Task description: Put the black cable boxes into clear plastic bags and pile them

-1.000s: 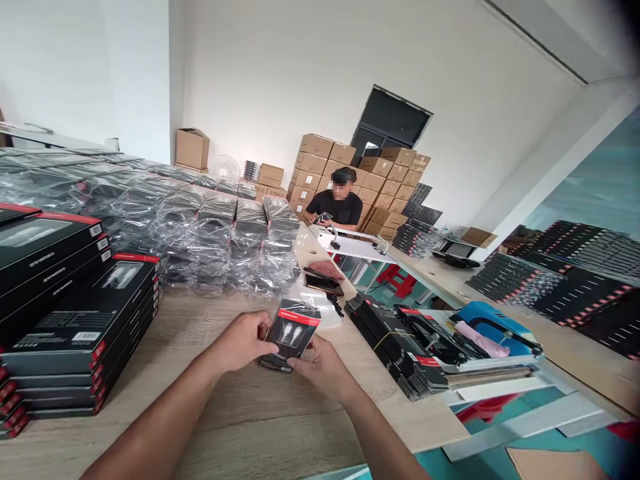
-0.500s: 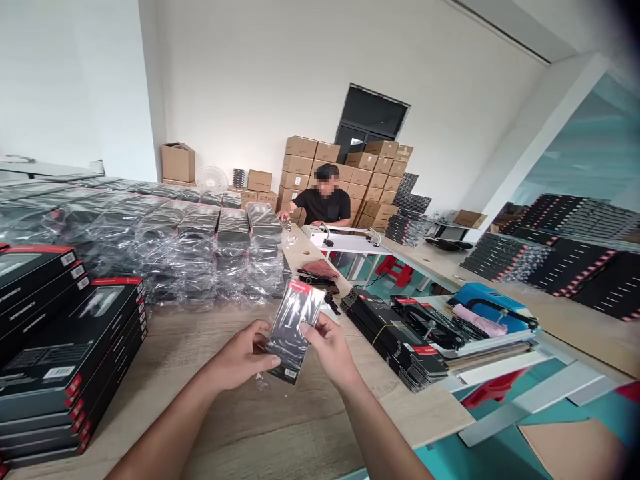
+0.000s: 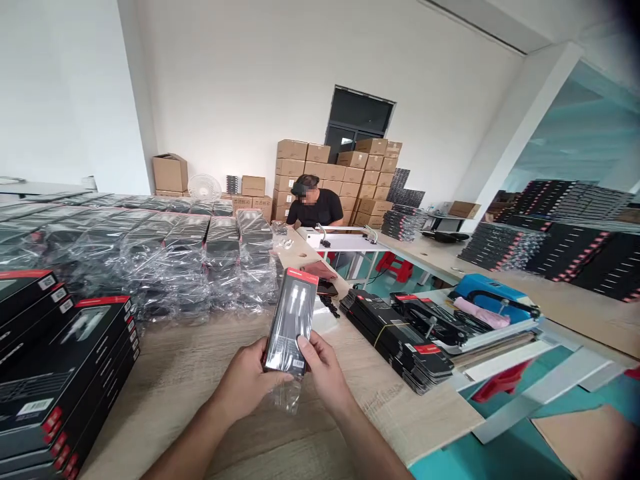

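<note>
Cable box [image 3: 290,321] clamped upright between left hand [image 3: 245,381] and right hand [image 3: 324,373], plastic wrap [image 3: 287,395] dangling beneath it.

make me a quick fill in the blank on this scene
1. The left hand and right hand hold a black retail box with a _____ band along its top edge.
2. Clear plastic wrap hangs _____ the box.
3. A co-worker in a _____ shirt sits before stacked cardboard cartons.
4. A white _____ stands by the far wall, beside an open cardboard box.

Missing words: red; below; black; fan
</note>
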A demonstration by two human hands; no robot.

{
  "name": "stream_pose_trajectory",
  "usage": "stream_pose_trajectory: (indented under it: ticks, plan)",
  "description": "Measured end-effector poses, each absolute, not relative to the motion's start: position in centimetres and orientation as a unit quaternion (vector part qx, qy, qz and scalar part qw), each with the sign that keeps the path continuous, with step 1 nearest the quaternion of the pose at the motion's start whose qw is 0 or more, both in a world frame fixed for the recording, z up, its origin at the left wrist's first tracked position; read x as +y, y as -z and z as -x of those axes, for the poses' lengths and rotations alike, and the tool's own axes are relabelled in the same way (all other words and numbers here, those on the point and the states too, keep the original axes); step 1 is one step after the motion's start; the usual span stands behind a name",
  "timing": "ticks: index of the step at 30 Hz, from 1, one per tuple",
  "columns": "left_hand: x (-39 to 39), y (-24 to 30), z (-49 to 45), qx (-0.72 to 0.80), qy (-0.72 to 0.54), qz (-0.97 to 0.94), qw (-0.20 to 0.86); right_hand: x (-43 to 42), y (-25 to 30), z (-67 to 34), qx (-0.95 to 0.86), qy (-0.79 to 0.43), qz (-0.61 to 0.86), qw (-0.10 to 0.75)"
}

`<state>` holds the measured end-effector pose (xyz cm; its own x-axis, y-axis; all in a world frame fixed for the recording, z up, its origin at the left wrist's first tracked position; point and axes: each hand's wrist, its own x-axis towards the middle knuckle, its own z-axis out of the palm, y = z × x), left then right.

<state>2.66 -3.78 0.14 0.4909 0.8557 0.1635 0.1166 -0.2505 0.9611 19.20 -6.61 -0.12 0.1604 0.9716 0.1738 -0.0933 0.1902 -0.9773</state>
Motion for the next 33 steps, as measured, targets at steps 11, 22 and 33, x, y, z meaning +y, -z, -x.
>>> stream_pose_trajectory:
  ticks: [11,22,33]
  plan:
    - [-3.8,-0.7,-4.1,0.351,-0.441,-0.654,0.505,-6.2,0.7,-17.5,-0.506,-0.397,0.446,0.623]
    - [-2.1,0.7,-3.0,0.457,-0.359,-0.716,0.386,7.6,-5.8,-22.8,-0.499,-0.282,0.568,0.591]
    - [-0.8,1.4,-2.2,0.517,-0.335,-0.712,0.337,8.3,-6.4,-23.5,-0.539,-0.108,0.65,0.525]
